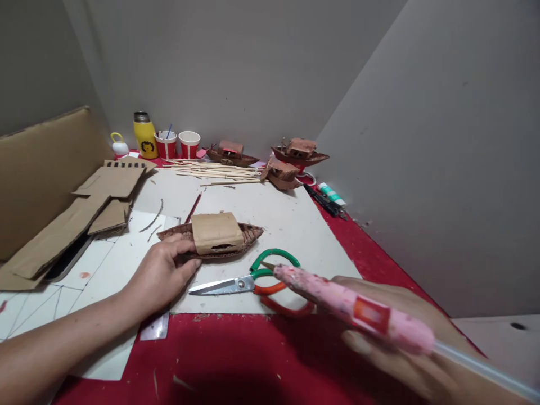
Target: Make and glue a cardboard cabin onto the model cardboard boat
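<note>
A small cardboard model boat (217, 233) with a curved tan roof sits on white paper at the middle of the table. My left hand (166, 270) is closed on the boat's left end, its fingers against the hull and the roof's edge. At the lower right, my right hand (388, 337) grips a pink glue gun (333, 292), somewhat blurred. A clear glue stick (481, 368) sticks out of its back, and its metal nozzle points left, over the scissors. Those scissors (240, 284), with green and orange handles, lie between the boat and the glue gun, blades to the left.
Thin wooden sticks (219, 170) and several finished boats (300, 149) line the back. Paper cups (189, 145) and a yellow bottle (145, 138) stand back left. Cut cardboard (97, 202) covers the left side. A black cutter (320, 201) lies by the right wall.
</note>
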A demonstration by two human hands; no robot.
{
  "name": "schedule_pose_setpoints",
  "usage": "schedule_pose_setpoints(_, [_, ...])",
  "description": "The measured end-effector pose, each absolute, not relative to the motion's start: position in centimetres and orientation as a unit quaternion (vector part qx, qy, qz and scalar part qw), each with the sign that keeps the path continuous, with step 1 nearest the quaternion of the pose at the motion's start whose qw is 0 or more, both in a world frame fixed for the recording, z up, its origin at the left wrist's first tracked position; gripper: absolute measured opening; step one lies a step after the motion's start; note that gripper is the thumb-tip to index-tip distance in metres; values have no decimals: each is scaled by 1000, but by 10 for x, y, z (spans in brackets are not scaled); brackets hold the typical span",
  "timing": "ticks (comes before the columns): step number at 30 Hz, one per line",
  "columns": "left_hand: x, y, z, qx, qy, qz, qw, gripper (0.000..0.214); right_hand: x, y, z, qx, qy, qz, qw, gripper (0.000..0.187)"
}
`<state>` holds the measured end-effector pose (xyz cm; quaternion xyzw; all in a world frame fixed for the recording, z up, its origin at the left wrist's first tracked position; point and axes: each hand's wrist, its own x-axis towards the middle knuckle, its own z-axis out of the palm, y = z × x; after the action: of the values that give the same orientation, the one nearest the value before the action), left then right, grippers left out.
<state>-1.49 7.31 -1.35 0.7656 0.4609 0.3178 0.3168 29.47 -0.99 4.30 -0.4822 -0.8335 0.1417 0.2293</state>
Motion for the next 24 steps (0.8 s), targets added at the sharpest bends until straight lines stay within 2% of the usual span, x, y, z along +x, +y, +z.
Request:
schedule_pose_setpoints(3, [-15,73,-13,764,460,314,324,26,277,5,44,-394,-883,168,190,23])
schedule_pose_setpoints(7, [-15,75,-14,764,462,304,333,27,264,20,38,-342,-900,163,216,11])
schedule_pose_setpoints(14, [-14,76,-14,768,462,288,337,23,255,34,14,-293,-910,205,209,12])
schedule_pose_setpoints(24, [-14,75,-1,728,498,257,395,38,261,29,18,-297,-917,167,206,9])
